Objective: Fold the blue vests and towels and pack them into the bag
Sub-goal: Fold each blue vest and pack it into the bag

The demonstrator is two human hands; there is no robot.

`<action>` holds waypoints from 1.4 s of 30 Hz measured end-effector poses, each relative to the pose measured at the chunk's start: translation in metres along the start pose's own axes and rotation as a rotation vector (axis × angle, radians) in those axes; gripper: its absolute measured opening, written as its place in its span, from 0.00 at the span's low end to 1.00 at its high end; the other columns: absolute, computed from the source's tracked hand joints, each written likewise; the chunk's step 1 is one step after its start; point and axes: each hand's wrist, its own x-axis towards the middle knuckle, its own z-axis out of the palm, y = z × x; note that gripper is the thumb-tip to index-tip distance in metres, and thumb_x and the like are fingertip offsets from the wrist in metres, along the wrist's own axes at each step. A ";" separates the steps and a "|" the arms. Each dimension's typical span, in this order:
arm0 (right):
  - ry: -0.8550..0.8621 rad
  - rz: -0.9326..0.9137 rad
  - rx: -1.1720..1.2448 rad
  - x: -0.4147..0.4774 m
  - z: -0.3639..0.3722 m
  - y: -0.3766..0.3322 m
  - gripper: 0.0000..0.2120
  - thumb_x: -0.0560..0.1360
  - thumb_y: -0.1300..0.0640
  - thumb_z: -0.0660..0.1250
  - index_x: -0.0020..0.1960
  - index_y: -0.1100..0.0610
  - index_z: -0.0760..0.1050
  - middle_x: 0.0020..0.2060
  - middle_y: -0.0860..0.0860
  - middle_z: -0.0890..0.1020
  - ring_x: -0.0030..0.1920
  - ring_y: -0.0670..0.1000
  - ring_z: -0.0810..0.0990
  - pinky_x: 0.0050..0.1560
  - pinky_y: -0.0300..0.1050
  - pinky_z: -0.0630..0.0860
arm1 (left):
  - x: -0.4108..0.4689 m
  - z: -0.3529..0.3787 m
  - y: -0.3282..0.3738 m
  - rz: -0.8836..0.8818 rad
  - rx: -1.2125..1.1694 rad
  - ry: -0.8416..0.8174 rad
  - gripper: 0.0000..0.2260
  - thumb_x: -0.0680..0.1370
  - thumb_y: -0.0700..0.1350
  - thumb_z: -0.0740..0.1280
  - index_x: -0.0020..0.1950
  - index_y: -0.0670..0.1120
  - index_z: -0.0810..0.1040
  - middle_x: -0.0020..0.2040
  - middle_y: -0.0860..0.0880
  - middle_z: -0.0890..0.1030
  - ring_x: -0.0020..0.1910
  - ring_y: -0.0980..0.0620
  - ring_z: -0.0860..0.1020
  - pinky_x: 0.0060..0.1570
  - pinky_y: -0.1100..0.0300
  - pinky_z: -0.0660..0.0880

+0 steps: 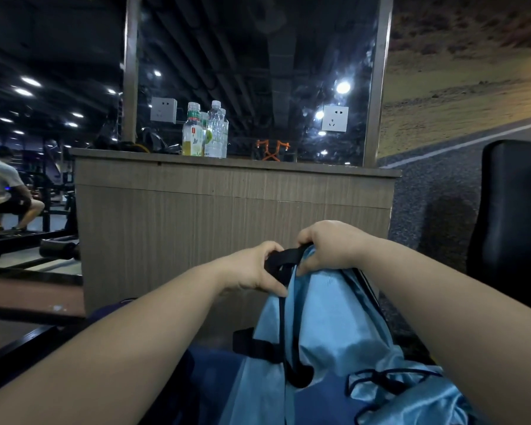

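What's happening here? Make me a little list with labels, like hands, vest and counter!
left hand: grips the black strap of the shiny light-blue vest
right hand: grips the same strap, holding the vest up
second vest: crumpled light-blue one, lower right
counter: brown wooden, with plastic drink bottles on top

Two hands [252, 268] [331, 246], two blue vests [328, 317] [411, 397], two bottles [193, 133] [216, 130] and two wall sockets [163, 110] [334, 118] are visible.

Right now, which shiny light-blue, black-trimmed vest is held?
The hanging vest at centre: left hand and right hand grip its black top strap. The other vest lies crumpled lower right.
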 end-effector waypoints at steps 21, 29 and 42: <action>0.054 -0.004 -0.139 0.006 0.007 -0.005 0.24 0.64 0.32 0.72 0.54 0.45 0.77 0.42 0.41 0.76 0.50 0.48 0.75 0.45 0.44 0.69 | -0.006 0.001 -0.023 -0.068 -0.089 0.019 0.12 0.73 0.37 0.63 0.54 0.48 0.77 0.42 0.50 0.79 0.40 0.54 0.76 0.43 0.60 0.72; 0.103 -0.039 -0.234 0.005 0.008 -0.011 0.18 0.71 0.44 0.71 0.58 0.48 0.77 0.46 0.45 0.77 0.53 0.51 0.77 0.45 0.44 0.68 | -0.004 0.007 -0.015 -0.042 0.197 0.213 0.12 0.74 0.35 0.61 0.51 0.52 0.73 0.42 0.53 0.77 0.42 0.55 0.75 0.41 0.66 0.71; 0.088 0.096 -0.222 0.007 0.013 -0.008 0.18 0.66 0.37 0.69 0.46 0.49 0.74 0.37 0.44 0.77 0.44 0.50 0.77 0.42 0.44 0.73 | 0.001 0.017 -0.022 0.013 -0.389 0.129 0.18 0.74 0.42 0.72 0.63 0.46 0.76 0.56 0.43 0.83 0.56 0.46 0.81 0.60 0.50 0.77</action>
